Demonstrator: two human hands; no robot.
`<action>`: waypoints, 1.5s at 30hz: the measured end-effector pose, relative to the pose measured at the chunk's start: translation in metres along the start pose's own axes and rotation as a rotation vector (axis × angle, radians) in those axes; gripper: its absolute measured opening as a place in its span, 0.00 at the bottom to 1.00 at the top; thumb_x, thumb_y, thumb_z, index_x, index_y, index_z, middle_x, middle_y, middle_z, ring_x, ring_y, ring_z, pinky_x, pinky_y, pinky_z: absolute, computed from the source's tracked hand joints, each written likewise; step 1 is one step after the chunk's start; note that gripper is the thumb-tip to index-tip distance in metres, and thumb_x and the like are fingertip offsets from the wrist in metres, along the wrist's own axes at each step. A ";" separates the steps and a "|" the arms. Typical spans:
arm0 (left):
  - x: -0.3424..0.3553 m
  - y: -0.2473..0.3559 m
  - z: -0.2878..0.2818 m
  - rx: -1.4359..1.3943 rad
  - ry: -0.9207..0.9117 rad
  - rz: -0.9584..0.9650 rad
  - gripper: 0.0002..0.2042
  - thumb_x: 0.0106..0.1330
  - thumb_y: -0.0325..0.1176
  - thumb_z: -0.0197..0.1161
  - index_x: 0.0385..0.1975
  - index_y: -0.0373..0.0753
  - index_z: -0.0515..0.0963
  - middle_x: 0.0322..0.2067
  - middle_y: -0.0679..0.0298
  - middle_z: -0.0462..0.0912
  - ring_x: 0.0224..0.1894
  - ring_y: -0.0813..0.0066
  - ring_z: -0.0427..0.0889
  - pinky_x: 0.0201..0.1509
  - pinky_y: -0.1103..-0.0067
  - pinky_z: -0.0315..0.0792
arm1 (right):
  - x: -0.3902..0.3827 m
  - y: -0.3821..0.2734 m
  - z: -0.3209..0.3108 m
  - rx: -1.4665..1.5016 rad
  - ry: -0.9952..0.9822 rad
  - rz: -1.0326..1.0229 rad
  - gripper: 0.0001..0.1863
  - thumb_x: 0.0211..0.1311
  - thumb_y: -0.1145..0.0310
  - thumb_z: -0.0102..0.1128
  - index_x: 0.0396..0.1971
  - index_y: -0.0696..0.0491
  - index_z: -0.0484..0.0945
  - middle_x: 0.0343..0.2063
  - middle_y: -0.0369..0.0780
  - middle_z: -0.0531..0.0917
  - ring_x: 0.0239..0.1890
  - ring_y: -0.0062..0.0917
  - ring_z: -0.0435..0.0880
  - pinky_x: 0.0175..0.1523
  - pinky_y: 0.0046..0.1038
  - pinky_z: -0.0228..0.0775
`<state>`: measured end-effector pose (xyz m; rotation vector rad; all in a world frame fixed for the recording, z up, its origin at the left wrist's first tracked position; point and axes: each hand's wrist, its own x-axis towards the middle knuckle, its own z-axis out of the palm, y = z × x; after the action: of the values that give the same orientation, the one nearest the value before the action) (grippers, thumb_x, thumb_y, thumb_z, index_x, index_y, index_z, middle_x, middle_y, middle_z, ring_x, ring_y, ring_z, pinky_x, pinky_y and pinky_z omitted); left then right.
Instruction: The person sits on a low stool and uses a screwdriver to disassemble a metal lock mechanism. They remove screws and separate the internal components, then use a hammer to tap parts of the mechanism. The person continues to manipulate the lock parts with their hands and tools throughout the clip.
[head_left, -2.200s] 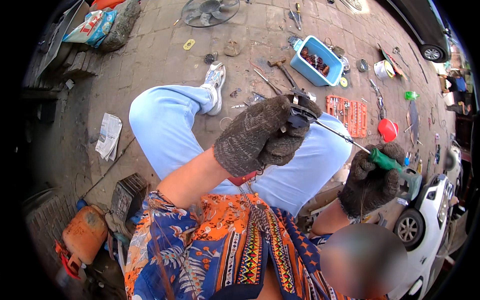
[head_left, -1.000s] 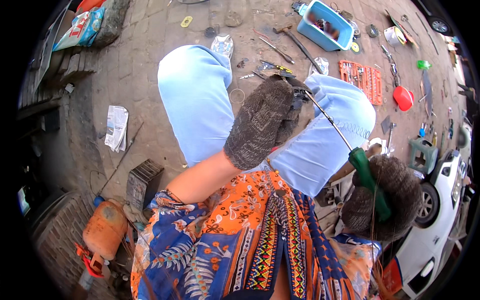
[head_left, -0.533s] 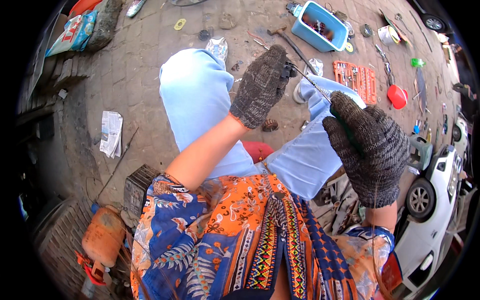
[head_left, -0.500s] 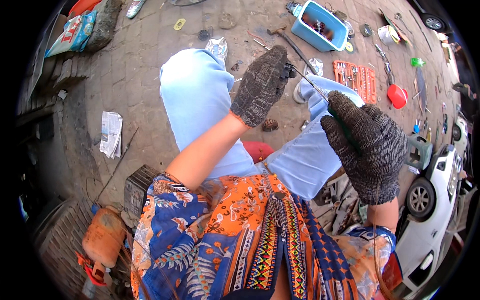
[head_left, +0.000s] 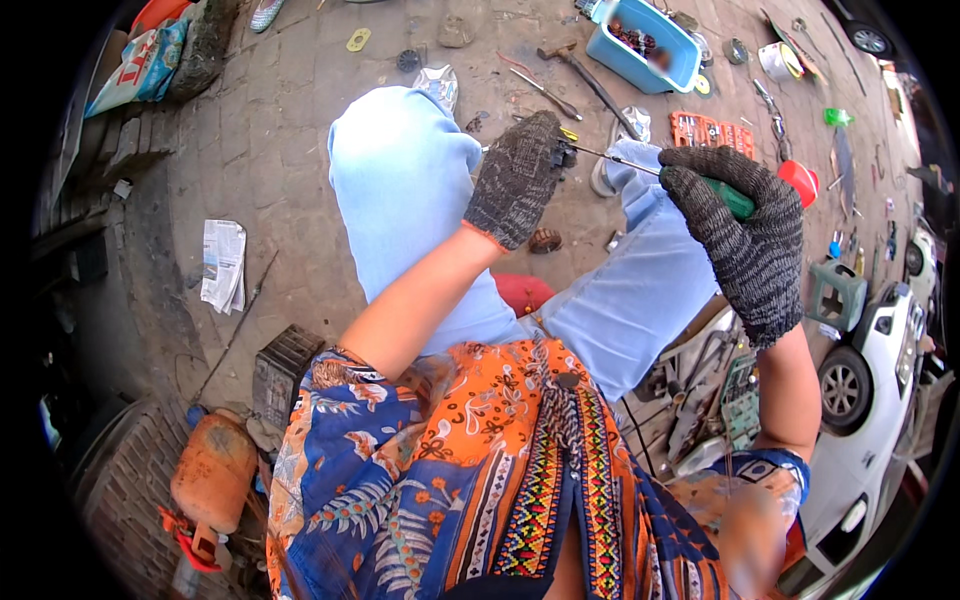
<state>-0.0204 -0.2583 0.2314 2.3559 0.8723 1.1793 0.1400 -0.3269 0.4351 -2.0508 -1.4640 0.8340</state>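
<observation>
My left hand (head_left: 516, 182), in a dark grey knitted glove, is closed on a small dark part (head_left: 566, 156) whose kind I cannot make out. The fingers hide most of it. Gloved the same way, my right hand (head_left: 748, 230) grips a screwdriver (head_left: 732, 199) by its green handle. The thin metal shaft points left, nearly level, and its tip meets the small dark part. Both hands are above my knees, in front of the light blue trousers (head_left: 400, 170).
On the paved ground ahead lie another screwdriver (head_left: 545, 92), a hammer (head_left: 598, 90) and an orange socket-set case (head_left: 690, 128). A blue bin (head_left: 672, 72) with parts stands beyond. Folded newspaper (head_left: 224, 265) is at left, a grey stool (head_left: 838, 294) and white car (head_left: 880, 360) at right.
My right hand has swung up and outward, so the screwdriver's shaft lies flatter and its green handle shows. My left hand has shifted slightly left, still holding the small part.
</observation>
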 end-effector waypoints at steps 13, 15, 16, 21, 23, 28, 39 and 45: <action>-0.008 0.002 -0.001 0.001 -0.077 0.077 0.32 0.46 0.27 0.64 0.55 0.31 0.61 0.47 0.47 0.70 0.48 0.48 0.71 0.53 0.63 0.66 | 0.004 0.011 -0.015 0.032 -0.105 -0.015 0.13 0.52 0.65 0.63 0.36 0.56 0.81 0.29 0.40 0.83 0.33 0.21 0.81 0.42 0.24 0.71; -0.010 0.006 0.000 -0.038 -0.075 0.020 0.27 0.52 0.27 0.58 0.54 0.31 0.63 0.50 0.48 0.69 0.52 0.51 0.69 0.56 0.63 0.63 | 0.001 0.010 -0.015 -0.005 -0.092 -0.010 0.13 0.52 0.65 0.63 0.36 0.55 0.80 0.29 0.42 0.83 0.33 0.23 0.81 0.42 0.25 0.71; -0.010 0.009 0.001 -0.056 -0.074 -0.008 0.24 0.55 0.27 0.55 0.54 0.31 0.64 0.51 0.49 0.68 0.54 0.52 0.68 0.58 0.63 0.61 | -0.001 0.009 -0.015 -0.022 -0.085 -0.009 0.13 0.52 0.65 0.63 0.36 0.55 0.80 0.29 0.42 0.83 0.33 0.24 0.82 0.42 0.25 0.71; -0.007 0.007 0.002 0.101 -0.037 -0.008 0.27 0.51 0.27 0.61 0.53 0.32 0.64 0.49 0.49 0.70 0.51 0.51 0.70 0.55 0.63 0.64 | -0.020 -0.001 0.000 -0.350 -0.036 -0.408 0.12 0.54 0.65 0.59 0.38 0.52 0.79 0.28 0.43 0.81 0.31 0.34 0.81 0.36 0.32 0.72; -0.003 0.004 0.005 0.114 -0.008 0.008 0.28 0.49 0.28 0.64 0.53 0.33 0.64 0.48 0.49 0.70 0.49 0.51 0.71 0.54 0.64 0.65 | -0.024 0.000 0.012 -0.503 -0.010 -0.477 0.12 0.56 0.64 0.56 0.38 0.51 0.78 0.26 0.42 0.80 0.28 0.34 0.80 0.32 0.35 0.70; 0.008 0.011 0.007 0.189 -0.035 -0.056 0.26 0.51 0.28 0.61 0.53 0.33 0.64 0.49 0.49 0.70 0.49 0.52 0.70 0.54 0.64 0.65 | -0.034 0.010 0.029 -0.411 -0.027 -0.399 0.13 0.56 0.63 0.56 0.39 0.53 0.77 0.21 0.43 0.79 0.25 0.36 0.79 0.30 0.35 0.69; 0.001 0.001 0.009 0.187 0.023 -0.021 0.21 0.50 0.26 0.61 0.46 0.31 0.68 0.41 0.49 0.74 0.43 0.53 0.74 0.47 0.66 0.69 | -0.015 0.016 0.020 -0.025 -0.036 -0.222 0.13 0.56 0.66 0.56 0.37 0.58 0.78 0.28 0.48 0.81 0.30 0.37 0.81 0.37 0.30 0.71; 0.019 0.017 0.002 -0.199 -0.137 -0.255 0.15 0.50 0.25 0.59 0.40 0.32 0.71 0.35 0.51 0.76 0.37 0.55 0.77 0.42 0.66 0.71 | 0.001 0.031 0.008 -0.030 -0.151 -0.139 0.12 0.58 0.67 0.56 0.38 0.58 0.80 0.32 0.43 0.83 0.35 0.26 0.81 0.45 0.26 0.70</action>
<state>-0.0036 -0.2583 0.2505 2.0684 0.9295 0.9444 0.1544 -0.3349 0.4077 -1.9165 -1.6890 0.9315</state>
